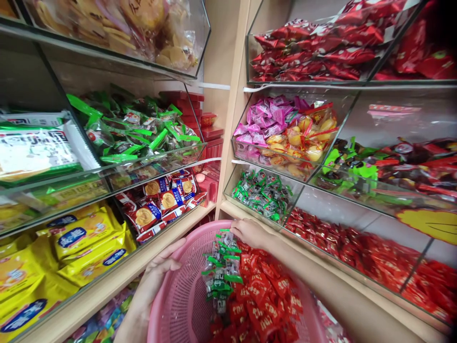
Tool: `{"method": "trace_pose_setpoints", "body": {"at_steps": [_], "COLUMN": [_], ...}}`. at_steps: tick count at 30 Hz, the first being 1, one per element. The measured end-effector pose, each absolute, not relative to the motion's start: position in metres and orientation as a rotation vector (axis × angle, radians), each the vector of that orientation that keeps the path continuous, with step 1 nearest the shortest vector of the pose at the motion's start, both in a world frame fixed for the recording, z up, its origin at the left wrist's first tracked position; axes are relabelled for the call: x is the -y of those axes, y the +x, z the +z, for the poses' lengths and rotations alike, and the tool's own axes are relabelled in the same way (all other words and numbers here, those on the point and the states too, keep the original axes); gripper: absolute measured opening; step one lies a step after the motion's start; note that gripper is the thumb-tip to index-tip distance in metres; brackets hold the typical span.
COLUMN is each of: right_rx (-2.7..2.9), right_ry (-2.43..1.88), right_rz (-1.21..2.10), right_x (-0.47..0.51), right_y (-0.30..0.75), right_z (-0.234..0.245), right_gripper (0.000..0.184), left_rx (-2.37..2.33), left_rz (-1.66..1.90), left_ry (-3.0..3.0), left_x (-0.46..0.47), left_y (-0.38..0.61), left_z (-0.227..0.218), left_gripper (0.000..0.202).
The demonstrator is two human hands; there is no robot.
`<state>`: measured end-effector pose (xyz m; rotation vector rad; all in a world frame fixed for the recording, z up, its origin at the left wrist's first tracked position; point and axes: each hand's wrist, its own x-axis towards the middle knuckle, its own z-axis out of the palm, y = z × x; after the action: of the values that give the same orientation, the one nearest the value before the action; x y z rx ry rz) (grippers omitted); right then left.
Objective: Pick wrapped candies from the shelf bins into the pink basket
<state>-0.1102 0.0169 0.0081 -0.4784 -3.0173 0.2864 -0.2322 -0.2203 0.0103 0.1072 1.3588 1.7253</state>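
Observation:
A pink plastic basket (170,290) with perforated sides is at the bottom centre. My left hand (157,271) grips its left rim, with the thumb over the edge. Inside, small green-and-clear wrapped candies (222,271) lie along the middle, and a heap of red-wrapped candies (266,295) fills the right part. My right hand (252,232) reaches over the basket's far rim. Its fingers are curled at the upper end of the green-wrapped candies; what they hold, if anything, is hidden.
Shelves with clear bins meet in a corner ahead. Close beyond my right hand is a bin of green-wrapped candies (262,193); red-wrapped candies (357,243) lie to its right. Yellow snack packs (82,243) and red-and-blue cookie packs (162,200) sit left. A wooden shelf edge (117,267) runs beside the basket.

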Motion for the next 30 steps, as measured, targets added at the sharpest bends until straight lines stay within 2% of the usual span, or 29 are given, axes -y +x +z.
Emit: {"method": "trace_pose_setpoints", "body": {"at_steps": [4, 12, 17, 21, 24, 27, 30], "right_rx": [3.027, 2.914, 2.729, 2.318, 1.871, 1.557, 1.488], "right_ry": [-0.586, -0.733, -0.728, -0.730, -0.983, -1.239, -1.291], "right_rz": [0.103, 0.124, 0.127, 0.228, 0.393, 0.558, 0.675], "right_x": [-0.007, 0.004, -0.008, -0.047, -0.084, -0.111, -0.125], "right_y": [-0.109, -0.105, -0.103, -0.106, -0.110, -0.114, -0.118], "right_z": [0.007, 0.006, 0.028, 0.050, 0.053, 0.046, 0.036], "right_gripper": [0.031, 0.035, 0.039, 0.034, 0.029, 0.037, 0.040], "left_rx": [-1.361, -1.345, -1.353, -1.337, -1.347, -1.361, -1.346], "left_rz": [1.731, 1.757, 1.745, 1.742, 1.730, 1.736, 1.741], "left_ry": [0.087, 0.061, 0.061, 0.068, 0.079, 0.083, 0.095], "left_x": [0.220, 0.220, 0.219, 0.219, 0.220, 0.220, 0.221], "left_y": [-0.232, -0.235, -0.236, -0.234, -0.234, -0.235, -0.236], "left_z": [0.010, 0.003, 0.003, 0.006, 0.006, 0.004, 0.003], "left_gripper": [0.068, 0.072, 0.073, 0.074, 0.072, 0.072, 0.071]}}
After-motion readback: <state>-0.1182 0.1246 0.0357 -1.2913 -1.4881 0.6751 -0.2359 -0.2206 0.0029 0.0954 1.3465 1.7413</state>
